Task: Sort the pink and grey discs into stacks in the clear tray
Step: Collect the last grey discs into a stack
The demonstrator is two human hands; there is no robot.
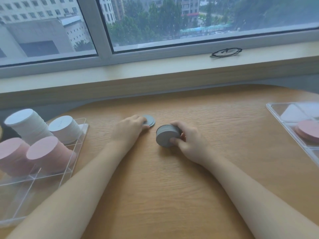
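Note:
My right hand (188,138) grips a stack of grey discs (165,137), tilted on its edge on the wooden table, thumb on the front face and fingers round the back. My left hand (128,126) lies over a few loose grey discs (150,120) lying flat on the table, fingertips on them. A clear tray (76,152) at the left holds two stacks of pink discs (43,149) in front and two stacks of white discs (27,121) behind. Its nearest compartments hold nothing.
A second clear tray (279,116) at the right edge holds a low pile of pink discs (309,131). Black-framed glasses (225,52) lie on the window sill behind the table. Bare wooden table (164,187) lies between my forearms.

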